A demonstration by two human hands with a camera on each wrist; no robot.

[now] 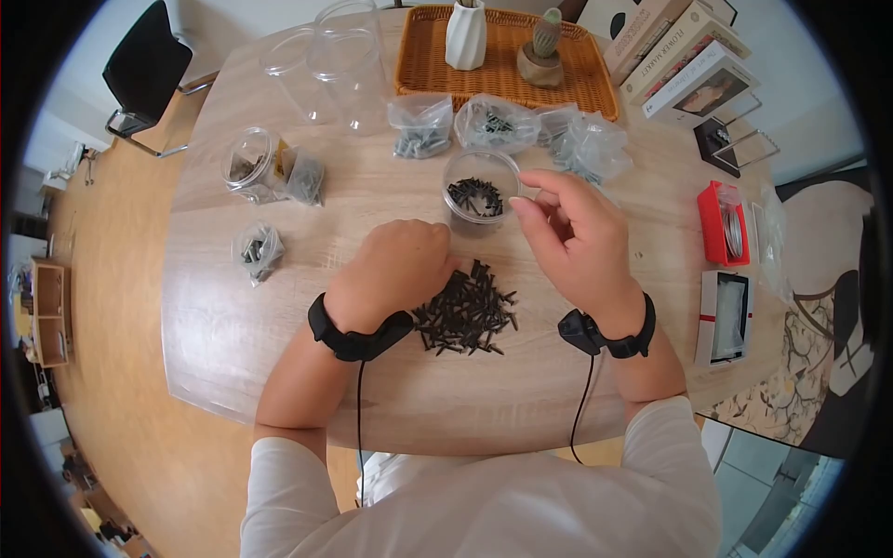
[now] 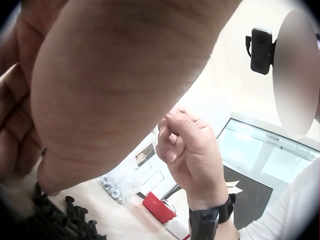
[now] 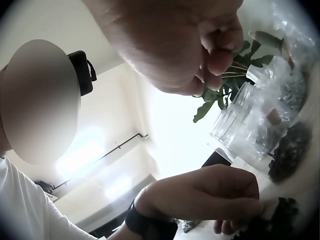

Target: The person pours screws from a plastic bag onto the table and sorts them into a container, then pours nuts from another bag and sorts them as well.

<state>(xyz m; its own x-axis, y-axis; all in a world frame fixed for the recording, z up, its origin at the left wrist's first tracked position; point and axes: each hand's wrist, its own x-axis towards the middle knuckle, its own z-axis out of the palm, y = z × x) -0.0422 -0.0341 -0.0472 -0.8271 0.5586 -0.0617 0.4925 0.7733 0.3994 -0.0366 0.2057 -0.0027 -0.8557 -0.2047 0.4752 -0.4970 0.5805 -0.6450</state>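
A loose pile of black screws [image 1: 468, 310] lies on the table in front of the person. The left hand [image 1: 395, 265] reaches down at the pile's upper left edge, its fingers bent and its fingertips hidden in the head view. In the left wrist view, screws [image 2: 75, 212] lie right below that hand; I cannot tell whether it pinches any. Beyond the pile stands a clear round tub [image 1: 481, 177] with more black screws inside. The right hand [image 1: 579, 232] hovers at the tub's right side, thumb and index finger apart near the rim, nothing visible between them.
Bags of hardware [image 1: 423, 127] line the back, before a wicker tray [image 1: 409, 79] and clear cups [image 1: 349, 60]. A jar [image 1: 249, 167] and small bag [image 1: 257, 251] sit left. A red box [image 1: 716, 219], white box [image 1: 724, 321] and books [image 1: 684, 56] stand right.
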